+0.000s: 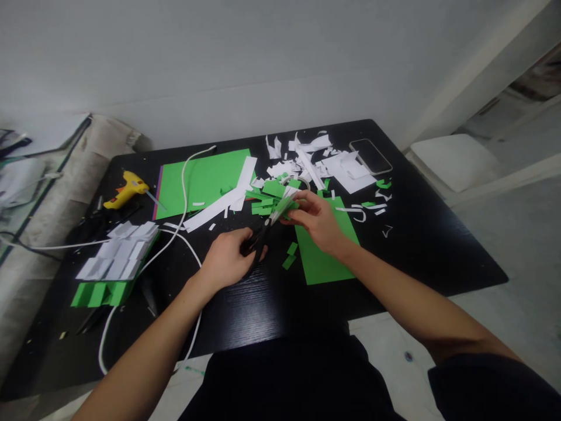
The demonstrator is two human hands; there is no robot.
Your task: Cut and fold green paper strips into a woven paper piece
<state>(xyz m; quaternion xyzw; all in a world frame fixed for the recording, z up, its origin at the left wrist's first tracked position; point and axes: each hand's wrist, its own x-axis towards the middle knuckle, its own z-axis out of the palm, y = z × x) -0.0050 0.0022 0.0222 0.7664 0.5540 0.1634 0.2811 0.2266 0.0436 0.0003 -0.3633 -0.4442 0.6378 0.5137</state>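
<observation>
My left hand (228, 257) is closed round the black handles of a pair of scissors (262, 234), whose blades point up and right. My right hand (316, 217) pinches a small folded piece of green and white paper (286, 203) at the blades. Both hands are over the middle of a black table (421, 245). A green paper sheet (322, 257) lies under my right wrist, with two small green offcuts (290, 256) beside it. A heap of green and white paper scraps (302, 172) lies just beyond my hands.
A large green sheet (205, 178) with white strips lies at the back left. A yellow glue gun (125, 190) with a white cable (184, 175) lies far left. A stack of white and green folded pieces (114, 263) sits at the left. A phone (370, 155) lies at the back right.
</observation>
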